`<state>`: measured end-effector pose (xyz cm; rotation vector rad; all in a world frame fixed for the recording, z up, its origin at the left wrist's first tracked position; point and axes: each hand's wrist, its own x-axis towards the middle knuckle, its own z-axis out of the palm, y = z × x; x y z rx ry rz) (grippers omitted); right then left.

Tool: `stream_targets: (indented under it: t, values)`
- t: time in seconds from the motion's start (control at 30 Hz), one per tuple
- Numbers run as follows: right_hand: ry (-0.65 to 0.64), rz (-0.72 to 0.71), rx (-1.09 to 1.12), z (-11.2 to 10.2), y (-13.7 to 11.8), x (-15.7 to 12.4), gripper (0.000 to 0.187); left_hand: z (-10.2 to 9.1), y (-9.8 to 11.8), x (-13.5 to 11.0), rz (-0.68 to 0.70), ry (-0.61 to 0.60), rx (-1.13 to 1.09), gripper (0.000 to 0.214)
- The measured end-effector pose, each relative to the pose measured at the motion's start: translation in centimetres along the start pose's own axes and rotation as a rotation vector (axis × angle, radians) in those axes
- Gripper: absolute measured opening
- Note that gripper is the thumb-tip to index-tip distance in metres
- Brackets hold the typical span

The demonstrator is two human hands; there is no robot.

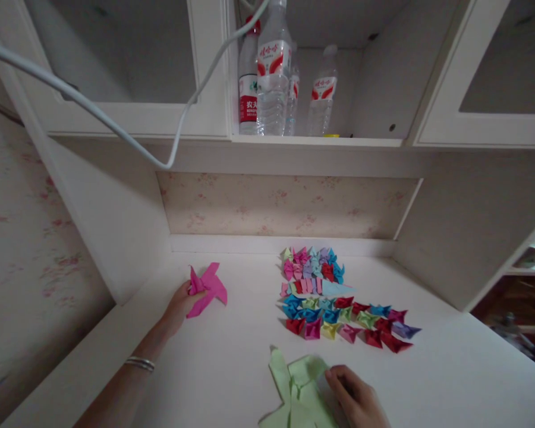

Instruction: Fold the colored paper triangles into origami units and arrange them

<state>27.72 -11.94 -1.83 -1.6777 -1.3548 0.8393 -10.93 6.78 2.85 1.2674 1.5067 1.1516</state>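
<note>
Toward the left side of the desk, my left hand (178, 306) is closed on a bright pink folded-paper shape (211, 285) with several pointed arms. At the front, a larger light green folded paper (302, 392) lies on the desktop, partly cut off by the lower picture edge. My right hand (356, 395) is at its right side, thumb and finger pinching the upper right edge. Between and beyond my hands are rows of small coloured paper boats (330, 315), and behind them a cluster of small folded-paper figures (312, 264).
The white desk (232, 362) sits in a cabinet niche between side panels. Plastic bottles (274, 77) stand on the open shelf above. A white cable (116, 128) hangs across the upper left. A flat row of folded strips (312, 288) lies between the paper groups.
</note>
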Motion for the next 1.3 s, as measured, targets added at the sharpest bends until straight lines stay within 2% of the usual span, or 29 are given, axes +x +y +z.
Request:
stream_targets:
  t: [0.1,0.2,0.3,0.43,0.53,0.67,0.73,0.87,0.97,1.13,1.3]
  values:
    - [-0.009,-0.026,0.104,0.4,-0.6,0.8,0.044,2.6,0.8,-2.8,0.058,-0.099,-0.278,0.055]
    - [-0.042,-0.098,0.223,1.6,-2.7,2.2,0.038,5.4,1.6,-5.5,0.026,-0.206,-0.513,0.053]
    - [-0.086,-0.120,0.412,3.8,-5.6,4.1,0.034,7.9,2.1,-7.5,-0.038,-0.295,-0.598,0.051]
    - [-0.170,-0.096,0.613,6.5,-8.3,6.2,0.048,9.7,1.5,-8.6,-0.099,-0.350,-0.593,0.053]
    - [-0.244,-0.094,0.653,7.7,-8.7,7.2,0.047,10.0,0.5,-8.7,-0.106,-0.399,-0.549,0.052]
    - [-0.288,-0.039,0.624,8.4,-7.4,7.8,0.047,9.9,-0.1,-8.8,-0.118,-0.509,-0.545,0.053]
    - [-0.264,-0.020,0.616,8.4,-6.4,7.9,0.047,9.9,0.1,-9.0,-0.123,-0.538,-0.563,0.053]
    - [-0.128,-0.006,0.565,8.1,-5.1,8.2,0.046,9.8,0.9,-9.2,-0.143,-0.565,-0.596,0.048]
    - [-0.067,0.009,0.558,7.9,-4.9,8.2,0.048,9.8,1.1,-9.1,-0.120,-0.551,-0.596,0.043]
    - [-0.054,-0.023,0.608,8.4,-5.0,8.2,0.046,10.3,0.4,-8.6,-0.080,-0.528,-0.502,0.031]
    - [-0.055,-0.049,0.635,9.0,-5.1,8.2,0.038,10.8,0.0,-8.4,-0.048,-0.412,-0.430,0.031]
